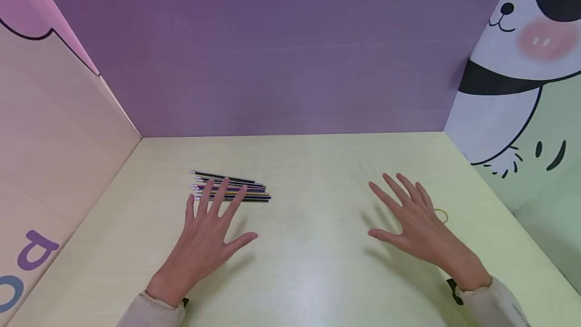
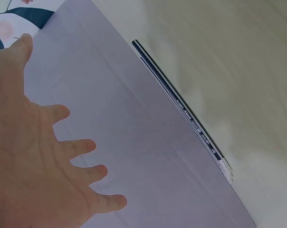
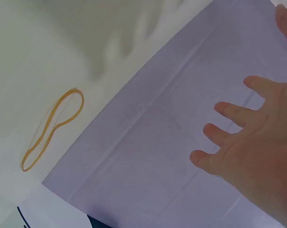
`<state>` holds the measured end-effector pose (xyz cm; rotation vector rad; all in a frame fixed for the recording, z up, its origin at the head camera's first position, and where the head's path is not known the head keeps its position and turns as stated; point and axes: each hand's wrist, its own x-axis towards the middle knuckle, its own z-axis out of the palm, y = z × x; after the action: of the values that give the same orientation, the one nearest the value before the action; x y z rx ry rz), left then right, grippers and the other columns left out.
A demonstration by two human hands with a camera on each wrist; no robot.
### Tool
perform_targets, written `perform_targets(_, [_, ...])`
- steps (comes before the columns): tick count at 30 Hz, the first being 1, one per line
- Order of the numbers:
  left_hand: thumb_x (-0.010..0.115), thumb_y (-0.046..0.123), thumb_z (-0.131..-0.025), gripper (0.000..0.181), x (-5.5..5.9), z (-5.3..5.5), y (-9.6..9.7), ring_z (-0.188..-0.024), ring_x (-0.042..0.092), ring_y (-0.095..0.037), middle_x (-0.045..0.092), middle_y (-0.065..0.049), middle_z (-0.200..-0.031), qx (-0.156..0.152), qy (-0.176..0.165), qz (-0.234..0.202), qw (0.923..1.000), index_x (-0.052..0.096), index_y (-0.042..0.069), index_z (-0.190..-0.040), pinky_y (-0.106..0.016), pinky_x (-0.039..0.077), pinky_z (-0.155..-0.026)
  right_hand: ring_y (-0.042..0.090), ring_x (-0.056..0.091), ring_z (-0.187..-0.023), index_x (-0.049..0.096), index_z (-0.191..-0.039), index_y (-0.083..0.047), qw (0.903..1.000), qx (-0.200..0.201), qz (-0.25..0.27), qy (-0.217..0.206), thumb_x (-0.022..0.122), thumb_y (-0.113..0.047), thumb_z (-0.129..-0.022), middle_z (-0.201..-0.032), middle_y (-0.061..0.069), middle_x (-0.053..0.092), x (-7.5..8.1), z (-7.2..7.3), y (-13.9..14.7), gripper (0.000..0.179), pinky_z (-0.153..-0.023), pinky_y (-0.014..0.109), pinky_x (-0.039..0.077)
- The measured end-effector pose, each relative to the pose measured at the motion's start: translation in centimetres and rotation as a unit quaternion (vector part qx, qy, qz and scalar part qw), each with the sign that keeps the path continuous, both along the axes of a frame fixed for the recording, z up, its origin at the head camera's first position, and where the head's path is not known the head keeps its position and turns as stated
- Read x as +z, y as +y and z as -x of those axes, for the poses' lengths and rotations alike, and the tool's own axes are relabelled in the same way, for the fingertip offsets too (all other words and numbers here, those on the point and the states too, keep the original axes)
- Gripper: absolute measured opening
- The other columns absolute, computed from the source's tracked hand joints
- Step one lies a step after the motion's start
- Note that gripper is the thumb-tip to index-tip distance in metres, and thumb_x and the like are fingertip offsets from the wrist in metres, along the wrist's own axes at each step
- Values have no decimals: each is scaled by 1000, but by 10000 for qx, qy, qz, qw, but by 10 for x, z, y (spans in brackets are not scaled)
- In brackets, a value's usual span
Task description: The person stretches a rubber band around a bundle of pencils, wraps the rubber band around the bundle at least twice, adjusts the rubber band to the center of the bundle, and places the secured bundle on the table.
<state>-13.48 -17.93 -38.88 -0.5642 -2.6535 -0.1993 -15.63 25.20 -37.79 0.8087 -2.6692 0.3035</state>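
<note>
Several dark pencils lie side by side on the table at the left, their pale ends to the left; "HB" lettering shows on one of the pencils in the left wrist view. My left hand hovers just in front of them, fingers spread, covering part of the bundle in the head view and holding nothing. On the right, my right hand is held above the table with fingers apart and nothing in it. A yellow-orange rubber band lies on the table beyond it, partly hidden by that hand in the head view.
The pale table is enclosed by a purple back panel, a pinkish left panel and a light green right panel with a panda drawing. Both hands cast shadows on the tabletop.
</note>
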Motion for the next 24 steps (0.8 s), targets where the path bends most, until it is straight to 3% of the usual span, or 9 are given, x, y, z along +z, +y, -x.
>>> perform_targets(2, [52,71,-91,86,1,0,0,-150,9,-42,18,-15,-164,13,-41,-1,10000,23,27,-159,-73,16,-109,42,17,-148,30,-157,-23,9994,62,169,-287,71,-51,-88,-162,13,24,1,-1,-1,85,-111,68,14])
perform_targets(4, [52,69,-92,84,2,1,1,-150,8,-42,16,-14,-164,14,-149,-15,9999,24,25,-159,-72,14,-110,39,15,-149,26,-158,-27,9946,176,537,-868,70,-47,-91,-163,8,22,3,-2,-3,83,-111,68,17])
perform_targets(9, [50,62,-97,77,8,2,0,-150,7,-42,14,-14,-165,16,-667,-154,9977,24,25,-159,-70,9,-113,25,15,-151,19,-158,-36,9579,589,1622,-2296,64,-41,-97,-162,-9,20,12,-5,-15,76,-113,62,23])
perform_targets(16, [49,53,-101,67,24,4,-13,-149,11,-44,21,-19,-161,-161,-1000,-749,9920,29,22,-158,-64,8,-117,13,24,-149,23,-156,-38,9266,776,2324,-2851,55,-41,-102,-159,-13,28,21,6,-38,63,-118,51,25])
perform_targets(24, [44,41,-106,56,40,17,-35,-147,16,-43,26,-20,-158,-423,-1309,-1554,9782,36,13,-153,-66,13,-113,18,32,-146,25,-154,-39,8860,956,2958,-3441,54,-41,-103,-156,-9,35,17,23,-63,58,-120,49,23])
